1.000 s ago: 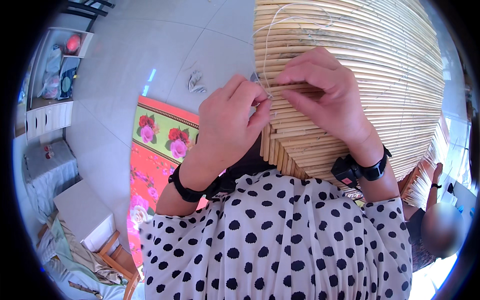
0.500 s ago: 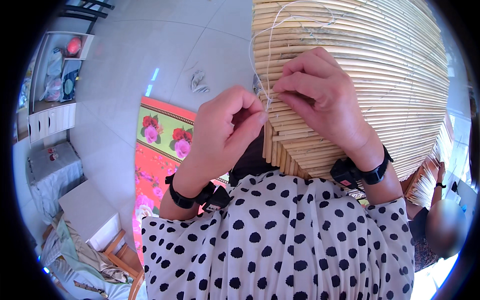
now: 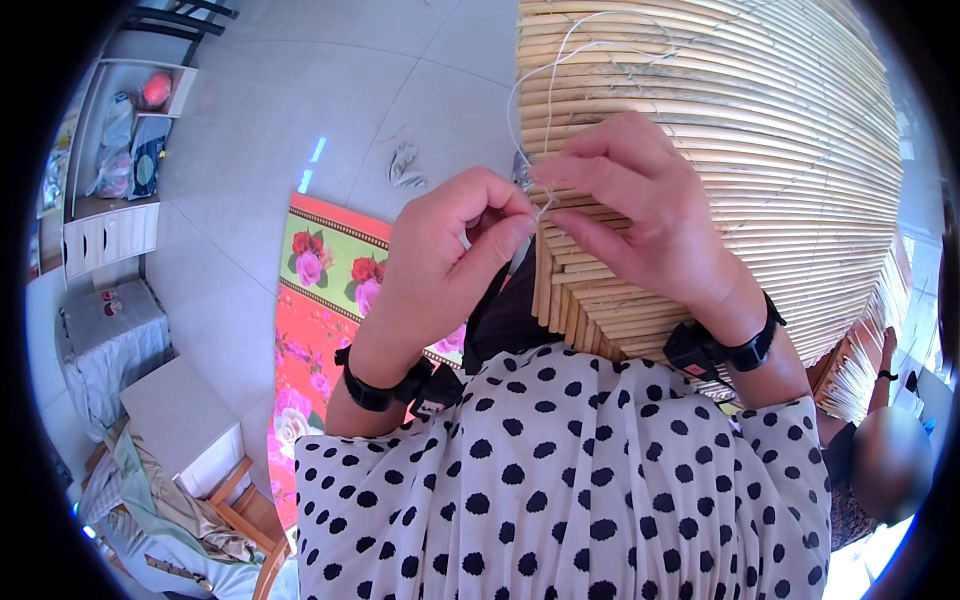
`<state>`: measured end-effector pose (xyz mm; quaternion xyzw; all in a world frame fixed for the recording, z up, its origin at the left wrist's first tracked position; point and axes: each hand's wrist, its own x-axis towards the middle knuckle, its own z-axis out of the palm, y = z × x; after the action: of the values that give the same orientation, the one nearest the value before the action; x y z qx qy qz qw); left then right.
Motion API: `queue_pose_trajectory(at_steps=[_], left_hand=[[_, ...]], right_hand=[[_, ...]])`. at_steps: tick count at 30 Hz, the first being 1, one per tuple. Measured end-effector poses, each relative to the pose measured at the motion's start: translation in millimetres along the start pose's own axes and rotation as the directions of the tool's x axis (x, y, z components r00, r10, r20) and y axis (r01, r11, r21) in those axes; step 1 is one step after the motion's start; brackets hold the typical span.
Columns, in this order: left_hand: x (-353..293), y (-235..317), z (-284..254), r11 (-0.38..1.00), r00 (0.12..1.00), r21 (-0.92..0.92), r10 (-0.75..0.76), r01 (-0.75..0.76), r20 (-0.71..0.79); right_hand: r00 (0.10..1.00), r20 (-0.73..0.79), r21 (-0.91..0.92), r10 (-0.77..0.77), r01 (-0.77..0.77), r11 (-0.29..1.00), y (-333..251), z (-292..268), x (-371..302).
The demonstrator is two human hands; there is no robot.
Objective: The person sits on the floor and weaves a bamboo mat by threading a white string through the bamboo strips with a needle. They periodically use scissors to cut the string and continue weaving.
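A large panel of pale reed sticks (image 3: 780, 130), laid side by side, leans before my lap, and its near corner has a stepped edge of short sticks. White thread (image 3: 551, 100) loops over the panel's upper left and runs down to a small tangle between my hands. My left hand (image 3: 445, 255) pinches this thread between thumb and forefinger at the panel's left edge. My right hand (image 3: 640, 205) hovers over the sticks, thumb and forefinger apart, its fingertips close beside the thread tangle. Whether the thread touches the right forefinger is hard to make out.
A red floral mat (image 3: 310, 350) lies on the tiled floor to the left, with a crumpled scrap (image 3: 405, 165) beyond it. Shelves (image 3: 110, 230), a covered box (image 3: 115, 320) and a wooden chair (image 3: 250, 510) stand farther left. Another person (image 3: 850, 470) sits at the right by more sticks.
My right thumb and forefinger have parted from a pinch, and the forefinger has moved slightly left toward the thread. My left hand keeps its pinch. The whole view has shifted a little.
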<state>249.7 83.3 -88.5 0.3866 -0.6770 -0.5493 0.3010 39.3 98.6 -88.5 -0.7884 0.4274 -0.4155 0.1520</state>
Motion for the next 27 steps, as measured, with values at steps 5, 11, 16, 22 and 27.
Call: queue_pose_trajectory(at_steps=[5, 11, 16, 22, 27], left_hand=[[8, 1, 4, 0.976, 0.983, 0.144, 0.174, -0.165, -0.052], [10, 0, 9, 0.982, 0.970, 0.074, 0.182, -0.172, -0.160], [11, -13, 11, 0.978, 0.954, 0.060, 0.206, -0.198, -0.217], [17, -4, 24, 0.980, 0.958, 0.103, 0.188, -0.169, -0.216], [23, -3, 25, 0.917, 0.925, 0.294, 0.331, -0.269, -0.188]], right_hand=[[1.000, 0.000, 0.006, 0.007, -0.007, 1.000, 2, -2, 0], [0.998, -0.039, -0.014, 0.053, -0.053, 0.998, 2, -4, -1], [0.994, -0.066, -0.050, 0.089, -0.092, 0.994, 4, -2, -3], [0.996, -0.052, -0.050, 0.075, -0.078, 0.996, 6, -2, -3], [0.998, -0.047, -0.074, 0.053, -0.056, 0.996, 6, -2, -3]])
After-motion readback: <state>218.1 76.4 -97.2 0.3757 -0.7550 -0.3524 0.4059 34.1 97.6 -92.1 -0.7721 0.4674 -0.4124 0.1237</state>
